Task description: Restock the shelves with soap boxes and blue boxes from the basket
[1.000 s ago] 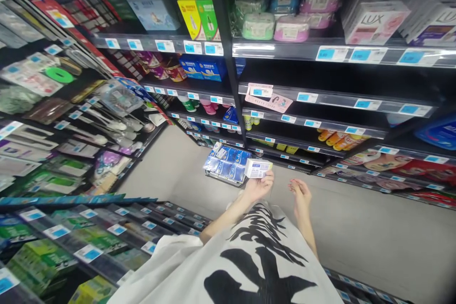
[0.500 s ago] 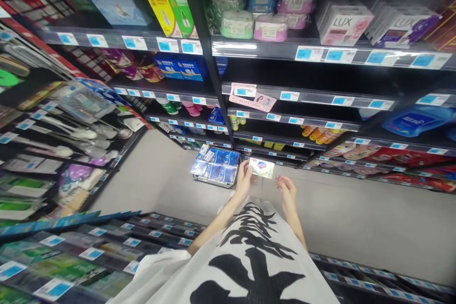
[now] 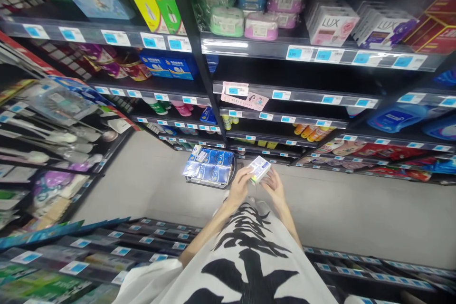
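Between my two hands, over the aisle floor, is a small white soap box (image 3: 260,168) with a green and yellow lower edge. It is tilted, and a side with fine print faces up. My left hand (image 3: 240,185) grips its left end, thumb and fingers closed on it. My right hand (image 3: 274,184) has its fingers bent around the right end and lower edge. The fingertips behind the box are hidden. Just left of my hands, a dark-framed cart or basket (image 3: 228,185) on the floor carries several blue-and-white plastic packs (image 3: 210,165).
Ahead stands a dark shelf unit (image 3: 278,69) with soap dishes (image 3: 228,21), LUX boxes (image 3: 333,23) and blue bottles (image 3: 397,116). Hanging utensils (image 3: 53,137) line the left side. Another shelf with price tags (image 3: 74,267) is close by my body. Grey floor (image 3: 356,199) runs between.
The box has turned from its printed logo front to another side and is now tilted. My right hand, apart from it before, has come in to hold its right end.
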Available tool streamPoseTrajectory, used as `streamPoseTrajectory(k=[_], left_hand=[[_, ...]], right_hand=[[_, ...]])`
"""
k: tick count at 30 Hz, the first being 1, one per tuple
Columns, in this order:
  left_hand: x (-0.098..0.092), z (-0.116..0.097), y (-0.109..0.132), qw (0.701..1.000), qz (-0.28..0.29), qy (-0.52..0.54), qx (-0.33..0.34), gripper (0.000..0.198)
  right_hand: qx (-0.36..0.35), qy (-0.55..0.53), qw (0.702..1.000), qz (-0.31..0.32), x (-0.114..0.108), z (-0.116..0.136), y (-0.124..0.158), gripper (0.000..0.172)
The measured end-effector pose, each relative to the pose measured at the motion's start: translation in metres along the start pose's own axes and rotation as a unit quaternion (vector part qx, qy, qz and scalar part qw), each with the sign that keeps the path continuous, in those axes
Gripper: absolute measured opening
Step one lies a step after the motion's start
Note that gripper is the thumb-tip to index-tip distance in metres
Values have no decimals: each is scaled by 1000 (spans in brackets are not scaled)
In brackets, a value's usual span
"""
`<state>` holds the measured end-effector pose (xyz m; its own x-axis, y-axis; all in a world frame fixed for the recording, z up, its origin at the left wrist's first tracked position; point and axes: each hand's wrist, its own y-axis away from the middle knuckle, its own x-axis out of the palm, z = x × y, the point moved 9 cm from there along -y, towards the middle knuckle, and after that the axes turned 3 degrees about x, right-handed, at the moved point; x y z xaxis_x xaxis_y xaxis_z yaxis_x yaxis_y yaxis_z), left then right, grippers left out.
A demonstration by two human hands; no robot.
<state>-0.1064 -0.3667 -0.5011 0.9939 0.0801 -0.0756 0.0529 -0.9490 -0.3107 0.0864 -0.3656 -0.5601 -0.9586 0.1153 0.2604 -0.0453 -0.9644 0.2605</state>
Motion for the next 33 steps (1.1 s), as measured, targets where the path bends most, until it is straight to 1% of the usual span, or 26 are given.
streamPoseTrajectory(k=[2, 4, 6, 8, 11, 13, 15, 17, 19, 21, 22, 25, 27, 29, 31, 33], left_hand=[[4, 6, 6, 999, 36, 22, -4, 15], [8, 12, 11, 996, 72, 40, -12, 17], [12, 14, 16, 994, 101, 46, -16, 19], [15, 12, 18, 992, 122, 44, -12, 20], [17, 5, 18, 991, 131, 39, 0, 20], [17, 3, 16, 993, 113, 40, -11, 21], [16, 5, 14, 995, 75, 40, -44, 28], [16, 14, 16, 993, 33, 56, -102, 41], [19, 25, 20, 980, 2, 100, -173, 51], [24, 35, 24, 962, -12, 141, -232, 56], [24, 38, 26, 956, -16, 149, -251, 57], [22, 40, 29, 955, -15, 133, -264, 57], [18, 37, 32, 959, -13, 120, -257, 56], [14, 38, 38, 960, -23, 112, -257, 59], [14, 45, 44, 956, -43, 110, -270, 62], [19, 54, 47, 953, -56, 100, -281, 65]], right_hand=[[3, -4, 1000, 24, 4, 1, 1, 85], [7, 0, 999, 34, 6, 2, 1, 80], [5, 7, 1000, 22, 4, 5, 0, 79], [2, 14, 1000, 2, 0, 8, 0, 82], [-4, 27, 1000, -6, -3, 12, 2, 84], [-20, 34, 999, 1, -3, 17, 5, 84], [-31, 33, 999, 7, -3, 19, 6, 80], [-18, 24, 1000, 4, -5, 17, 6, 74], [12, 16, 1000, -6, -8, 11, 5, 66], [41, 13, 999, -24, -12, 4, 4, 62], [48, 16, 998, -32, -14, 2, 3, 61], [46, 44, 997, -32, -18, 0, 1, 59], [36, 85, 996, -5, -18, 1, -1, 55], [22, 142, 989, 28, -19, 5, -3, 51], [4, 215, 975, 65, -20, 9, -7, 48], [-8, 292, 951, 104, -19, 11, -13, 50]])
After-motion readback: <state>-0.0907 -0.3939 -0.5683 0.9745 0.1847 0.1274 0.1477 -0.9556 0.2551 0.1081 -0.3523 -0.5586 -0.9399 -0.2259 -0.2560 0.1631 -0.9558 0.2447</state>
